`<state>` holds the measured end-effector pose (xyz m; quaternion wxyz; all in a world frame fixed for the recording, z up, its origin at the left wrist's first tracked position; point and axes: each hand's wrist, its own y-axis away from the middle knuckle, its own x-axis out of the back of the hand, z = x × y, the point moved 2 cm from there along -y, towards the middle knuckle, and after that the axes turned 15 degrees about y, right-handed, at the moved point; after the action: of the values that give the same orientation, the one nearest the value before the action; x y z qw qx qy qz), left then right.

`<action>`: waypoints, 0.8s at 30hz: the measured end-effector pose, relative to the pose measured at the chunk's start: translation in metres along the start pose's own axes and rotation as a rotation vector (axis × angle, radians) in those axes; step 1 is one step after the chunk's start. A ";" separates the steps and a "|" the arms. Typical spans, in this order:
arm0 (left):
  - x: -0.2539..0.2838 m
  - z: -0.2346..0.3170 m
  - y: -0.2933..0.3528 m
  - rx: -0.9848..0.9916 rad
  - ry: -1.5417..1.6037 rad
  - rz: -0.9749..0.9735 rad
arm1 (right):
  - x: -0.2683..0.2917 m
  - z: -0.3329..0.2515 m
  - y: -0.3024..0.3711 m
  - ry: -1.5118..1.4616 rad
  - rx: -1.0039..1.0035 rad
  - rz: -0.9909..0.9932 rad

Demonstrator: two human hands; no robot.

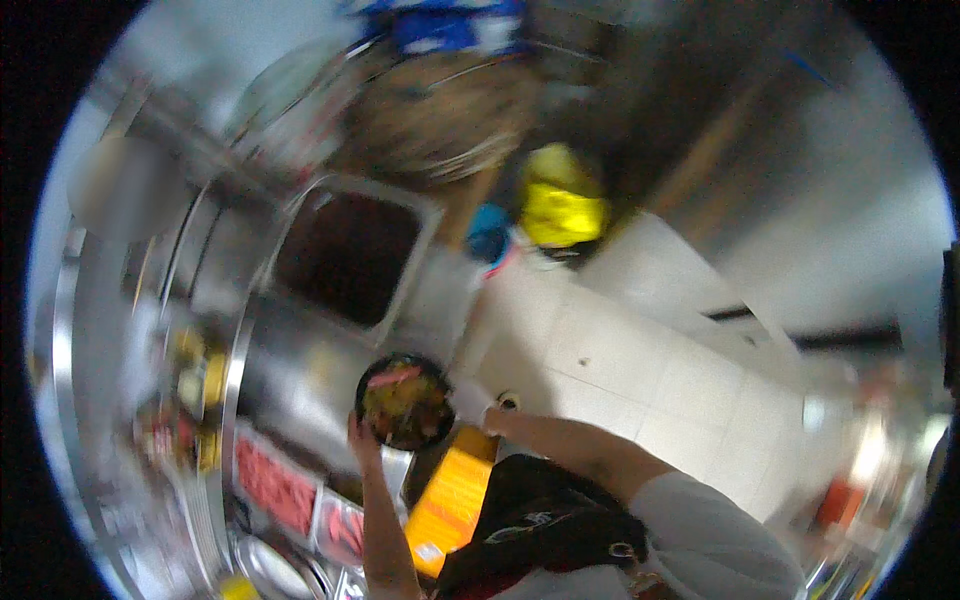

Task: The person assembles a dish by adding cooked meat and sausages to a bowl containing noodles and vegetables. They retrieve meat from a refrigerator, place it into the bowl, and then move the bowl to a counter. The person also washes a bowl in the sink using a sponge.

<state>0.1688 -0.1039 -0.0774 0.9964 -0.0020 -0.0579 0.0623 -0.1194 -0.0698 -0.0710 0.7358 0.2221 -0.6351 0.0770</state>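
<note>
Here's the black bowl [402,357] of food [410,405], up by the edge of the steel counter [290,365], with the left grip [363,440] closed on its lower-left side, seemingly keeping it level against spills. Across from it, the right grip [494,420] sits just beside the bowl, perhaps for balance, but blur and a pale patch [468,396] between them mean I can't tell whether it's holding anything! Fingers beneath are hidden, the food's a smear under a pink strip [394,376], and the apron [540,515] covers part of an orange box [452,500].
</note>
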 end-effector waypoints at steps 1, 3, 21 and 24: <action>-0.027 0.019 0.017 0.066 0.166 -0.012 | 0.001 0.021 0.024 -0.442 -0.250 -0.060; -0.076 0.029 0.044 0.312 0.332 0.141 | 0.022 0.071 0.092 -0.973 -0.519 -0.019; -0.776 0.253 0.843 -0.216 -0.622 -1.465 | -0.128 0.114 1.112 -1.065 -2.059 0.632; -0.823 0.264 0.968 -0.166 -0.282 -1.855 | -0.118 0.090 1.242 -1.356 -2.136 0.744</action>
<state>-0.7925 0.7531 0.0795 0.6286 -0.0186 -0.1607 -0.7608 -0.7127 1.0167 0.1073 0.0205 -0.6569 -0.6460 -0.3884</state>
